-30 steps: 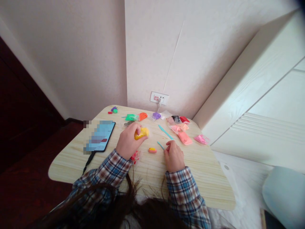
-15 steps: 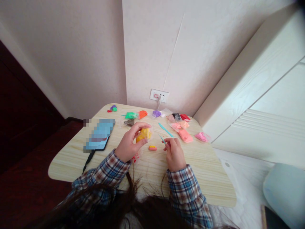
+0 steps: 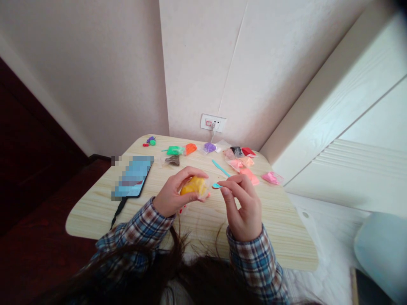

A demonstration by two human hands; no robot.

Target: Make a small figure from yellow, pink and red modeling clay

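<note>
My left hand (image 3: 173,192) is closed around a clear bag of yellow modelling clay (image 3: 194,186), its mouth facing right. In my right hand (image 3: 243,203) a small turquoise clay tool (image 3: 217,185) is pinched, its spoon-like tip pointing left, just short of the bag. The rest of the tool is hidden by the fingers. Beneath the bag a bit of the pink-and-yellow clay piece (image 3: 208,195) peeks out. Red bits in a clear wrapper (image 3: 182,209) lie under my left hand, mostly covered.
Clay bags in green (image 3: 174,150), orange (image 3: 190,148), purple (image 3: 210,147), red (image 3: 248,152) and pink (image 3: 271,177) line the table's far side. A turquoise knife (image 3: 220,167) lies mid-table. On the left is a phone (image 3: 135,176) with a strap; small clay shapes (image 3: 151,142) sit behind it.
My right hand has risen and turned, bringing the tool's tip up level with the bag's mouth. The yellow bag has shifted slightly right and down, now covering most of the pink-and-yellow piece.
</note>
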